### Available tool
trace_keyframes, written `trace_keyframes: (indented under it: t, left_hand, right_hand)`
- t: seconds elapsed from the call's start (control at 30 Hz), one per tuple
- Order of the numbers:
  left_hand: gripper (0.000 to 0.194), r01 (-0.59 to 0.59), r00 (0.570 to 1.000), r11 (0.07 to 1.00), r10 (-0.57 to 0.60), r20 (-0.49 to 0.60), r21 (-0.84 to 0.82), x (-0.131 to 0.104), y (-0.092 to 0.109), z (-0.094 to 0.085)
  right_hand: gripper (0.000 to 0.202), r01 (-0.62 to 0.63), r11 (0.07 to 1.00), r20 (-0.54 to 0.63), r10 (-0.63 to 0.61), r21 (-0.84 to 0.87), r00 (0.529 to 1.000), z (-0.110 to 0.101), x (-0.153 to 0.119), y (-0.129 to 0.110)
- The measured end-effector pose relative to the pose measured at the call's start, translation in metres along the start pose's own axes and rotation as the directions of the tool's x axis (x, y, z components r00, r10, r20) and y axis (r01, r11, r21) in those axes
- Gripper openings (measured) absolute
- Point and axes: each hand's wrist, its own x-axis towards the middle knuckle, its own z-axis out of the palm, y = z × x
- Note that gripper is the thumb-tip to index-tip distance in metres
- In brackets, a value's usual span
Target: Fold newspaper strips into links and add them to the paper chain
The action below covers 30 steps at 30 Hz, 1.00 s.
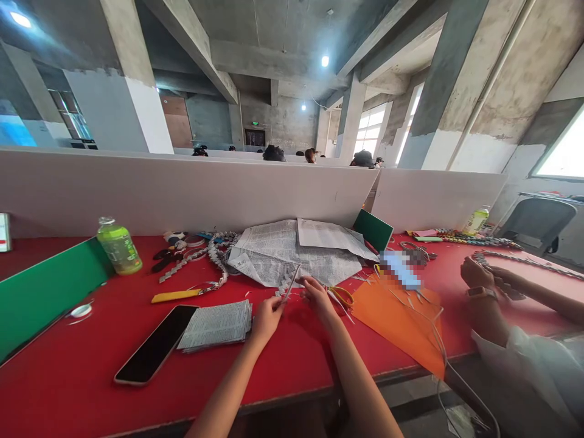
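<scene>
My left hand pinches the lower end of a narrow folded paper strip, which tilts up and away to the right. The curled fingers of my right hand close at the strip's upper part. Just behind the strip lies a short zigzag piece of folded paper chain, partly hidden by my fingers. A stack of cut newspaper pieces rests left of my left hand, against a black phone. Yellow-handled scissors lie right of my right hand.
Newspaper sheets cover the back of the red table. A yellow-handled cutter, a longer paper chain and a green bottle are leftward. Orange paper and a cable lie rightward, near a co-worker's hands.
</scene>
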Motion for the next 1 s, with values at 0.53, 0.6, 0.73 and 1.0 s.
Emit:
trace_keyframes:
  t: [0.53,0.6,0.73,1.0]
  left_hand:
    - [0.021,-0.022,0.999,0.995,0.024,-0.025,0.094,-0.0014,0.0003,0.0]
    - [0.022,-0.016,0.999,0.997,0.02,-0.043,0.081,-0.0009,0.0006,-0.0008]
    - [0.022,0.002,0.998,0.994,0.005,-0.058,0.112,-0.0006,0.0015,-0.002]
    - [0.022,0.022,0.999,0.992,-0.018,-0.034,0.121,0.0003,-0.0008,-0.0018]
  right_hand:
    - [0.026,-0.062,0.998,0.044,0.061,0.004,0.997,-0.0036,0.0046,0.0062]
    - [0.027,-0.05,0.999,0.037,0.051,-0.02,0.998,-0.0028,0.0044,0.0062]
    - [0.029,-0.033,0.999,0.03,0.034,-0.038,0.999,-0.0011,0.0023,0.0042]
    - [0.03,0.011,0.999,0.042,-0.01,-0.031,0.999,-0.0017,0.0025,0.0045]
